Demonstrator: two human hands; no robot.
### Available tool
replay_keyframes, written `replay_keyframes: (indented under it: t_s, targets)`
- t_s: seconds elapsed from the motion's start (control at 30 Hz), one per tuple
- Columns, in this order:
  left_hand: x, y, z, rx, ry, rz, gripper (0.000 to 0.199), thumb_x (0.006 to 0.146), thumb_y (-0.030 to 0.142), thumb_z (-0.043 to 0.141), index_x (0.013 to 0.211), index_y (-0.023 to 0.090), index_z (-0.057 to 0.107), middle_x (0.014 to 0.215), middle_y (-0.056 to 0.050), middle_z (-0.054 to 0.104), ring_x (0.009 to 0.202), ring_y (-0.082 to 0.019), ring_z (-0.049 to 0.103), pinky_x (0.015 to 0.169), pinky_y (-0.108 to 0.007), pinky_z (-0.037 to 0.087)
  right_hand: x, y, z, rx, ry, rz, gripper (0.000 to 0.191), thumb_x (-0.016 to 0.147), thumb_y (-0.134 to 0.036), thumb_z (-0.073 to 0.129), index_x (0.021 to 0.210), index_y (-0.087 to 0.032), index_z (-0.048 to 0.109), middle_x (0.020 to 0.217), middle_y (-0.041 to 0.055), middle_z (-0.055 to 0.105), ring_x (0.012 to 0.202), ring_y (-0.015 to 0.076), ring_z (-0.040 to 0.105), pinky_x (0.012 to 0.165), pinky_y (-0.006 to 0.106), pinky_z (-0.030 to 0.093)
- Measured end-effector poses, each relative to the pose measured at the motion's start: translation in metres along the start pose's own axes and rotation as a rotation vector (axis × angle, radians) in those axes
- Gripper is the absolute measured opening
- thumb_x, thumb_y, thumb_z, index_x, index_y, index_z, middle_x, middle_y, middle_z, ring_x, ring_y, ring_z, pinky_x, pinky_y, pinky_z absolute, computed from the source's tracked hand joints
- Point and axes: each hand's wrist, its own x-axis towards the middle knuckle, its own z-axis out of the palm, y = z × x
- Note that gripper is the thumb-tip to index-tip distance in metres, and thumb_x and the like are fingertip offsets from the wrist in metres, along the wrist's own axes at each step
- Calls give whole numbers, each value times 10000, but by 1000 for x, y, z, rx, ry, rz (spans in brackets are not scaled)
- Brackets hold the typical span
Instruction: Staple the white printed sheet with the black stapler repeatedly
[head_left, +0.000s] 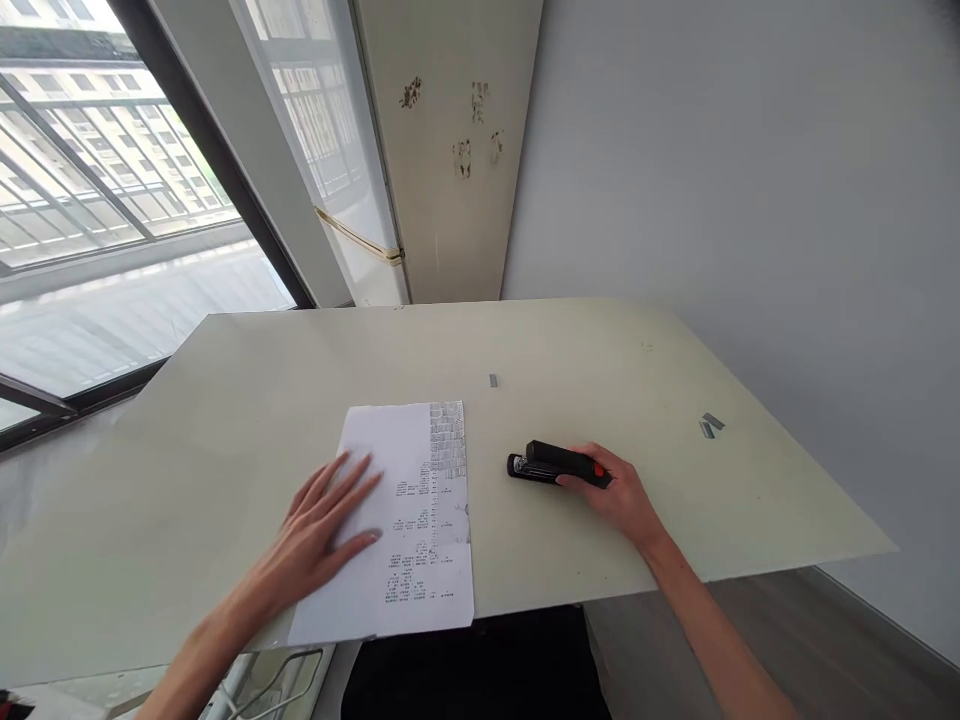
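My left hand (pixel 330 525) lies flat with spread fingers on a white sheet of paper (pixel 420 550), pressing its left part. Printed text runs down the right side of the sheet, and many staples cover its upper right corner. To the right of the paper, my right hand (pixel 611 492) is wrapped round a black stapler (pixel 559 463) with a small red part near its rear. The stapler's front points left toward the paper but stands apart from it. Whether any paper is in its jaw: none shows there.
A small staple strip (pixel 493 380) lies beyond the paper. More staple strips (pixel 709 426) lie at the right of the pale table (pixel 262 400). A grey wall (pixel 712 180) borders the right side, a cabinet (pixel 450 220) the back, and a window (pixel 112 180) the left.
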Motion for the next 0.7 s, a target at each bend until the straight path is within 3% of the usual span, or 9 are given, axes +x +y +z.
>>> replay_keyframes:
  t_s: [0.1, 0.17, 0.37, 0.47, 0.6, 0.7]
  targets:
    - [8, 28, 8, 44, -20, 64, 772, 1053, 493, 544, 1703, 426, 134, 1754, 2, 247, 1630, -359, 175, 1302, -636, 215, -11, -6, -4, 44, 93, 87, 414, 857, -637, 759, 1034, -263, 752, 813, 16, 650, 743, 208, 549, 636, 309, 476]
    - [26, 55, 19, 55, -5, 92, 755, 1070, 467, 519, 1711, 390, 128, 1755, -8, 241, 1633, -344, 160, 1316, -612, 202, -20, -13, -10, 29, 136, 102, 393, 855, -620, 772, 1028, -267, 755, 797, 13, 623, 730, 199, 510, 620, 300, 453]
    - [129, 141, 67, -53, 21, 185, 594, 1089, 459, 455, 1650, 280, 382, 1737, -46, 300, 1637, -338, 140, 1332, -582, 192, -43, -38, -36, -7, 157, 60, 319, 877, -571, 770, 1021, -286, 756, 837, 16, 641, 728, 196, 502, 642, 298, 467]
    - [184, 172, 89, -93, -4, 226, 608, 1044, 447, 530, 1600, 211, 459, 1729, -95, 317, 1627, -385, 163, 1330, -602, 177, -51, -40, -45, -6, 194, 72, 335, 879, -581, 764, 1030, -283, 752, 837, 28, 649, 727, 203, 518, 639, 301, 484]
    - [232, 196, 107, -193, 14, 274, 577, 1055, 427, 510, 1581, 196, 457, 1707, -128, 364, 1625, -377, 189, 1324, -607, 176, -60, -33, -51, -22, 214, 100, 346, 903, -577, 743, 1073, -275, 753, 842, 35, 651, 739, 204, 538, 634, 295, 487]
    - [240, 194, 109, -356, 97, 278, 523, 1107, 429, 410, 1578, 202, 436, 1671, -135, 432, 1617, -315, 254, 1318, -569, 235, -62, -29, -49, -33, 237, 97, 319, 908, -558, 751, 1060, -278, 746, 837, 17, 644, 732, 189, 532, 648, 289, 480]
